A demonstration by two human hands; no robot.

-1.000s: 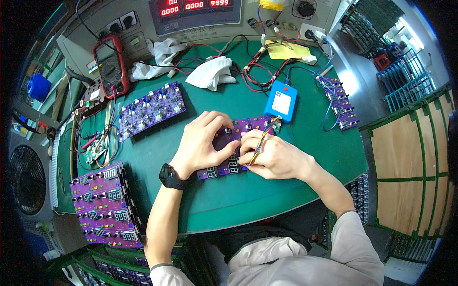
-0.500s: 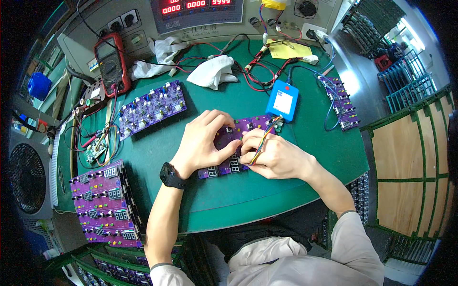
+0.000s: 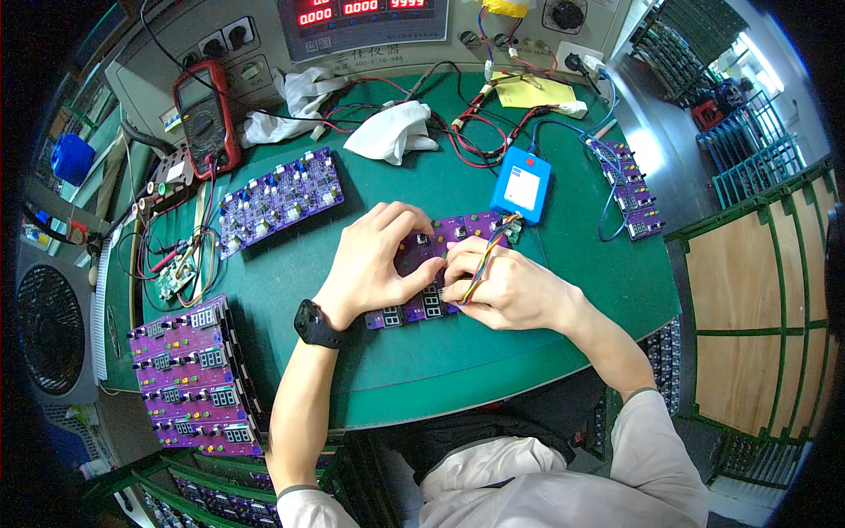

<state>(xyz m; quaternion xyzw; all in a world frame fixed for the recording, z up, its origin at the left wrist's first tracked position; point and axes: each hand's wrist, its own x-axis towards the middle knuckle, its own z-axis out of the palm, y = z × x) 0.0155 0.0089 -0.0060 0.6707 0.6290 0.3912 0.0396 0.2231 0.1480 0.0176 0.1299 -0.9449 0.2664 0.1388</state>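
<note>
Fingers (image 3: 414,264) of the left hand (image 3: 374,260) are curling over a purple circuit board (image 3: 431,264), thumb and fingertips pressing on its upper face, while the right hand (image 3: 506,290) is pinching a striped bundle of thin coloured wires (image 3: 484,260) against the board's right half. The board is flat, rigid and rectangular, studded with small dark display blocks and round buttons, and it is lying on the green matte bench (image 3: 440,370) near its middle. Its long axis is running from lower left to upper right, the far end pointing toward a glossy blue plastic box (image 3: 521,187). Both hands are covering much of the board, so its middle and the wire's end at the board are hidden. A black wristband (image 3: 315,324) is sitting on the left wrist. A second purple board (image 3: 280,199) is lying well apart at the left, and crumpled white cloth (image 3: 392,130) is resting beyond it. Stacked purple boards (image 3: 189,374) are sitting at the lower left edge.
</note>
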